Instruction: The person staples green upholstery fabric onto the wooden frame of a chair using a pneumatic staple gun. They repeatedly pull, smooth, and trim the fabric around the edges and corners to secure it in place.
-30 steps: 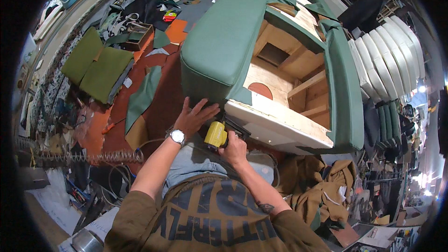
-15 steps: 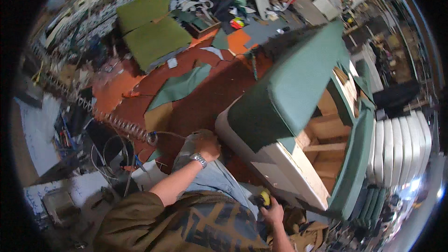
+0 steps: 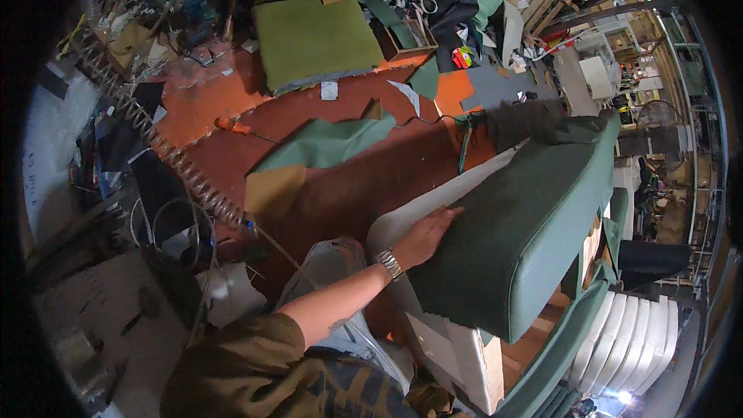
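My left hand (image 3: 424,239), with a metal watch on its wrist, reaches across to the upholstered furniture piece. It lies against the dark green cover (image 3: 495,232), fingers stretched forward and partly hidden, holding nothing that I can see. White padding (image 3: 391,228) runs along the near side of the piece, below the green cover. A bare pale wooden edge (image 3: 489,371) shows at its lower end, and part of the inner wooden frame (image 3: 528,344) is visible under the green panel. My right hand is out of view.
A coiled air hose (image 3: 190,174) hangs at the left. Green fabric (image 3: 329,143) and an orange-handled screwdriver (image 3: 234,125) lie on the red-brown floor. Olive cushions (image 3: 317,42) are at the far side, beside a scrap-filled wooden box (image 3: 410,50). White ribbed padding (image 3: 627,344) stands at right.
My left hand has moved from my knee to the green cover. My right hand, earlier holding a black-and-yellow tool, has left the view. The furniture piece appears lower and turned as the view shifts.
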The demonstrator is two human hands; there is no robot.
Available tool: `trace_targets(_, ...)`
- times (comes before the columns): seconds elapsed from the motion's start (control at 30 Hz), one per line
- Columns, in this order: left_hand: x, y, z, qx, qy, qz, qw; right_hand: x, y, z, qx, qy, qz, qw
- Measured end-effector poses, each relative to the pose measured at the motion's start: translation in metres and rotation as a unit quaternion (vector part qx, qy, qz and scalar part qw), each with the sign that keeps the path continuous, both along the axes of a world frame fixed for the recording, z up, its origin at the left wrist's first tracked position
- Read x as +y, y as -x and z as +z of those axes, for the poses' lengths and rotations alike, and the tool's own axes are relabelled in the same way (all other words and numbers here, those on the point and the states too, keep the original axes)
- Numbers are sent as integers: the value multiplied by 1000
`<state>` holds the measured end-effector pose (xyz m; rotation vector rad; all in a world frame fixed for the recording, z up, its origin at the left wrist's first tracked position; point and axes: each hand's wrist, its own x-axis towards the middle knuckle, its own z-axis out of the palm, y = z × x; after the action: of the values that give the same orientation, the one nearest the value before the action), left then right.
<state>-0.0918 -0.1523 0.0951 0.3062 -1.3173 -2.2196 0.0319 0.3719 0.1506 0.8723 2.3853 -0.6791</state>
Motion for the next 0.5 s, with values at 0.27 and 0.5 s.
trace_targets(0.27, -34, 61, -28, -110, 129, -188, 967, -38, 19, 8, -9, -9, 17, 1000)
trace_targets(0.5, -18, 10, -132, -211, 186, -164, 945, -43, 15, 2, -5, 18, 31, 999)
